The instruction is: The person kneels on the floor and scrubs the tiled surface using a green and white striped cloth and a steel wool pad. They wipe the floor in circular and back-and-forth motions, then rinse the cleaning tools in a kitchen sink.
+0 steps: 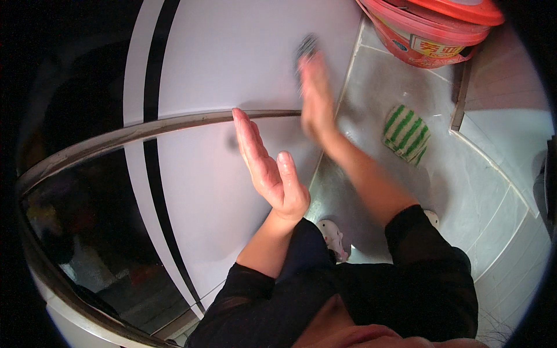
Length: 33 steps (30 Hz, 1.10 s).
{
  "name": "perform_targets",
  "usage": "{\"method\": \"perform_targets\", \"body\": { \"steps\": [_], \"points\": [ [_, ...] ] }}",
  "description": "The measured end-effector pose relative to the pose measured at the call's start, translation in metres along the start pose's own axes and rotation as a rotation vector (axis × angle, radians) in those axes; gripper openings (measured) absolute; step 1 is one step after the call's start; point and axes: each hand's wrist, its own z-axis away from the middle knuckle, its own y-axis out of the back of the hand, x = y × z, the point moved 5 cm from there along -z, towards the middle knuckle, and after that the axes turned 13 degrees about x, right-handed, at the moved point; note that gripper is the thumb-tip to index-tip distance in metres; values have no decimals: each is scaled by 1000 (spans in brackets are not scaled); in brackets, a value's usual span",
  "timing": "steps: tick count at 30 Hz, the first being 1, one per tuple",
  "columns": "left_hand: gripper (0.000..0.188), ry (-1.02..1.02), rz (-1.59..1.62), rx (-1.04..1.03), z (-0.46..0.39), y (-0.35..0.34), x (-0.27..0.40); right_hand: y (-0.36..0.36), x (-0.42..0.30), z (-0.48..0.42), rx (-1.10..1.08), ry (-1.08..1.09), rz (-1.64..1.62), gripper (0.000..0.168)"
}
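Observation:
My right hand [318, 98], blurred, holds a dark scrubbing pad [306, 58] against or close to the white panel [226, 56] with black stripes. The pad looks like wire mesh, but blur hides its exact kind. Left of it, my left hand [272, 174] is raised and looks wet, its fingers straight and its thumb apart, with nothing in it. Its fingertips appear over the metal strip [196, 123] that crosses between the upper and lower panels; whether they touch is unclear.
A green-and-white striped cloth [407, 135] lies on the grey tiled floor [461, 187]. A red plastic bucket [435, 43] with a lid and printed writing stands at the upper right. Dark glossy panels [100, 226] fill the left side. A patterned slipper [333, 237] shows below my arms.

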Motion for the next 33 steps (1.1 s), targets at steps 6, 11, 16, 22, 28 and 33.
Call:
{"method": "perform_targets", "body": {
  "steps": [6, 11, 16, 22, 28, 33],
  "points": [
    [61, -21, -9, 14, -1, -6, -3, 15, 50, 74, -52, -222, 80, 52],
    [61, 17, 11, 5, 3, 2, -1, 16, -32, 56, -215, 93, -4, 52],
    [60, 3, 41, 30, 2, -1, 0, 29, 51, 60, -75, -232, 86, 50],
    [60, -107, -46, 114, 6, 18, 6, 5, -91, 2, -210, 228, -181, 46],
    [61, -105, 1, 159, -1, 6, 9, 22, 43, -12, -43, -91, 52, 47],
    [53, -199, -28, 154, 10, 14, 5, 9, -45, 0, -140, 100, -78, 48]
  ]
}}
